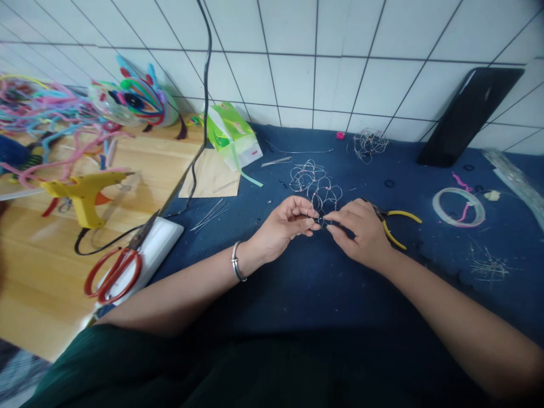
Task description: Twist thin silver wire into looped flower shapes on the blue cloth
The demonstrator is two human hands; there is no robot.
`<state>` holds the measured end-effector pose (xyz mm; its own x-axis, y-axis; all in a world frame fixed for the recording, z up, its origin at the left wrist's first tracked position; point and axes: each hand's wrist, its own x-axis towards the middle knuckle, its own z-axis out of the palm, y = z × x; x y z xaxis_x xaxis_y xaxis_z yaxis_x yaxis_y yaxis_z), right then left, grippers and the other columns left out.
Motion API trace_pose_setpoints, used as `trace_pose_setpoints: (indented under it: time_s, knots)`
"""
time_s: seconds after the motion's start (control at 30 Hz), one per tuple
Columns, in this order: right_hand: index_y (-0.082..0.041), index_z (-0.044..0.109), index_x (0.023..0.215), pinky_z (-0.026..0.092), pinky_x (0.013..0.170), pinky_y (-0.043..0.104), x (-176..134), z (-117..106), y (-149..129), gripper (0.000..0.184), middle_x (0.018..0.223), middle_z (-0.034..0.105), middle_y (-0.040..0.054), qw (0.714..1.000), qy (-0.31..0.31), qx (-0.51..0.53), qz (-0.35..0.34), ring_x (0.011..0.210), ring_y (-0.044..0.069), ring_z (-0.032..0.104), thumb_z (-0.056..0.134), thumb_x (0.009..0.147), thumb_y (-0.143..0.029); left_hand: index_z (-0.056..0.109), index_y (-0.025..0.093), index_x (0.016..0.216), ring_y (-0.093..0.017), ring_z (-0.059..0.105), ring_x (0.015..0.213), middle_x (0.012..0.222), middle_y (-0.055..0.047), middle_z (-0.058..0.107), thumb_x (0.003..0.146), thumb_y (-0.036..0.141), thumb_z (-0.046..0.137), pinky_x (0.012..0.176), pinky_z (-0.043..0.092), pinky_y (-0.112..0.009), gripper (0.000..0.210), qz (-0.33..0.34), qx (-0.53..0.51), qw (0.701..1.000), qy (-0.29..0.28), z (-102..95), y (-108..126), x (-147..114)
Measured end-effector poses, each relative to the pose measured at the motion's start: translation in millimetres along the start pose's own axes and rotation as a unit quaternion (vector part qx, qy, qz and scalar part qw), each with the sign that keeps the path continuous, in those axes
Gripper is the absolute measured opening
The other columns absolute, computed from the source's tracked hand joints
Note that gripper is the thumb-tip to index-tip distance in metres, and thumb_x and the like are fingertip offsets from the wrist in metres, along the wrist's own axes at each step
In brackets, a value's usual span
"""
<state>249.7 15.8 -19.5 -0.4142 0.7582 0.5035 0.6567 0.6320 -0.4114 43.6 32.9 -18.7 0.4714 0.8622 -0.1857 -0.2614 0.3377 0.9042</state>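
My left hand [289, 225] pinches the near end of a looped wire piece [322, 190], whose thin silvery rings carry small pinkish dots. Its rings stretch away from me over the dark blue cloth. My right hand [359, 231] comes in from the other side, thumb and forefinger closed at the same end of the wire. What exactly lies between the right fingertips is too small to make out. Just beyond the right hand lie pliers [395, 218] with yellow handles, their head partly hidden by the hand.
Scissors [114, 272] with red handles lie on a white power strip [164, 241] at left, near a yellow glue gun [85, 195]. A black phone [470, 116] leans on the tiled wall. A tape roll [459, 207], a wire bundle [370, 144] and cut wires [488, 265] lie about.
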Motion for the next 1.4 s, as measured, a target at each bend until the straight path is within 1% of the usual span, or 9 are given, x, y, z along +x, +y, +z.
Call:
trace_pose_setpoints:
  time_s: [0.27,0.47,0.6,0.73,0.83,0.97,1.13,1.4]
  knots:
    - [-0.022,0.064,0.09,0.036,0.072,0.036,2.1,-1.6,-1.1,0.012,0.076,0.06,0.0013,1.0,-0.009,-0.005,-0.005,0.076,0.019,0.052,0.059,0.08,-0.026,0.054,0.019,0.095,-0.009,0.062,0.077,0.091,-0.001,0.059,0.078,0.017,0.066,0.07,0.052,-0.023,0.021,-0.015,-0.012,1.0,-0.011,-0.4,0.6,1.1]
    - [-0.022,0.063,0.088,0.036,0.073,0.036,3.3,-3.4,-4.6,0.011,0.076,0.059,0.0006,0.999,-0.037,0.008,0.0,0.075,0.018,0.051,0.06,0.078,-0.025,0.057,0.019,0.099,-0.008,0.059,0.071,0.091,-0.002,0.059,0.077,0.015,0.065,0.068,0.051,-0.023,0.024,-0.044,-0.021,0.998,-0.035,-1.6,2.7,2.0]
    - [-0.021,0.063,0.086,0.035,0.073,0.035,3.3,-3.4,-4.7,0.009,0.074,0.058,0.0007,0.998,-0.061,0.012,-0.001,0.075,0.018,0.05,0.059,0.079,-0.025,0.06,0.017,0.098,-0.009,0.059,0.072,0.084,-0.001,0.058,0.079,0.019,0.067,0.066,0.049,-0.021,0.021,-0.052,0.005,0.998,-0.04,-0.1,5.4,1.4]
    - [-0.022,0.063,0.082,0.033,0.074,0.035,3.8,-3.1,-3.7,0.006,0.074,0.058,0.0001,0.997,-0.074,0.019,-0.018,0.076,0.018,0.05,0.058,0.079,-0.023,0.062,0.016,0.091,-0.008,0.055,0.07,0.079,-0.001,0.058,0.081,0.025,0.066,0.062,0.046,-0.019,0.014,-0.042,0.038,0.998,-0.035,0.8,5.7,0.5]
    - [-0.023,0.063,0.083,0.033,0.074,0.035,4.6,-4.2,-2.4,0.007,0.074,0.058,-0.0002,0.996,-0.078,0.022,-0.027,0.076,0.017,0.05,0.057,0.08,-0.022,0.062,0.016,0.088,-0.008,0.055,0.069,0.078,-0.001,0.059,0.081,0.025,0.066,0.062,0.045,-0.019,0.012,-0.041,0.037,0.998,-0.034,-0.6,5.1,0.9]
    - [-0.023,0.063,0.083,0.033,0.074,0.035,6.0,-6.5,-1.0,0.007,0.074,0.058,-0.0005,0.995,-0.082,0.03,-0.039,0.075,0.017,0.05,0.057,0.08,-0.021,0.062,0.017,0.087,-0.009,0.058,0.07,0.078,-0.001,0.061,0.081,0.026,0.066,0.066,0.048,-0.022,0.011,-0.054,0.017,0.998,-0.036,-2.5,5.6,1.7]
    - [-0.023,0.062,0.076,0.032,0.075,0.035,6.9,-7.1,-2.0,0.01,0.074,0.058,-0.0012,0.995,-0.075,0.046,-0.042,0.074,0.016,0.05,0.056,0.079,-0.016,0.062,0.016,0.085,-0.011,0.061,0.076,0.082,-0.003,0.063,0.082,0.025,0.065,0.071,0.05,-0.024,0.01,-0.055,-0.004,0.997,-0.048,-1.6,6.4,1.1]
    - [-0.023,0.063,0.078,0.032,0.074,0.034,5.1,-3.9,-1.4,0.01,0.074,0.058,-0.0018,0.995,-0.074,0.062,-0.038,0.075,0.016,0.05,0.057,0.078,-0.014,0.061,0.016,0.085,-0.009,0.059,0.07,0.078,-0.002,0.062,0.084,0.023,0.063,0.065,0.046,-0.021,0.008,-0.052,-0.016,0.997,-0.058,-0.4,7.5,0.8]
